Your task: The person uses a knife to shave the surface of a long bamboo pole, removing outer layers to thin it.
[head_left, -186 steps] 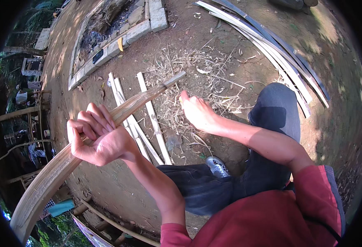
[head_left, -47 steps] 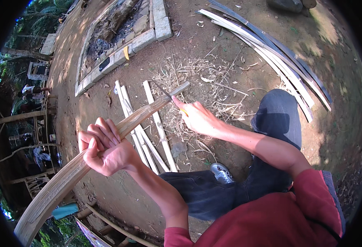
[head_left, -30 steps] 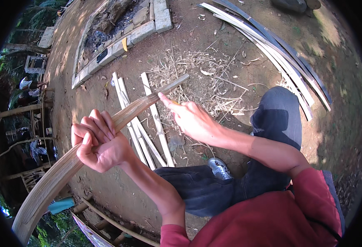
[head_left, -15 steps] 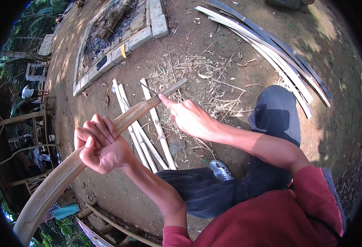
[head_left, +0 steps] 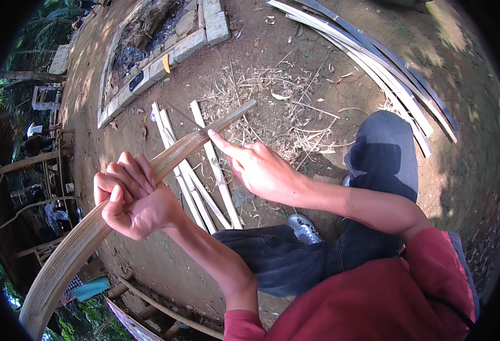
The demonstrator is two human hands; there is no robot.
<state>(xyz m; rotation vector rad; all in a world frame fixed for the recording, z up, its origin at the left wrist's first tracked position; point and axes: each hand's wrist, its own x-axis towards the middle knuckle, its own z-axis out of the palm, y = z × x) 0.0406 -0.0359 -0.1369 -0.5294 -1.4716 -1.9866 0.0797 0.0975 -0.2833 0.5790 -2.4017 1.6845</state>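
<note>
At the lower left, a long wooden strip (head_left: 71, 258) runs out of view at the bottom edge, its near end cut off; it slants up rightward through the left hand (head_left: 139, 199), which is clamped around it and hides a stretch. Beyond, brown ground (head_left: 127, 131) separates the hand from a stone border (head_left: 153, 69). Pale slats (head_left: 216, 165) lie below the strip. The thin blade of a knife (head_left: 186, 116), hard to make out, meets the strip's upper part; the right hand (head_left: 267, 170), apart from the left, closes on its hidden handle. The strip's tip overlaps shavings (head_left: 301, 102) in view. Farther right, a bent knee (head_left: 383, 150) adjoins stacked long strips (head_left: 375, 68), some cut off at the top.
</note>
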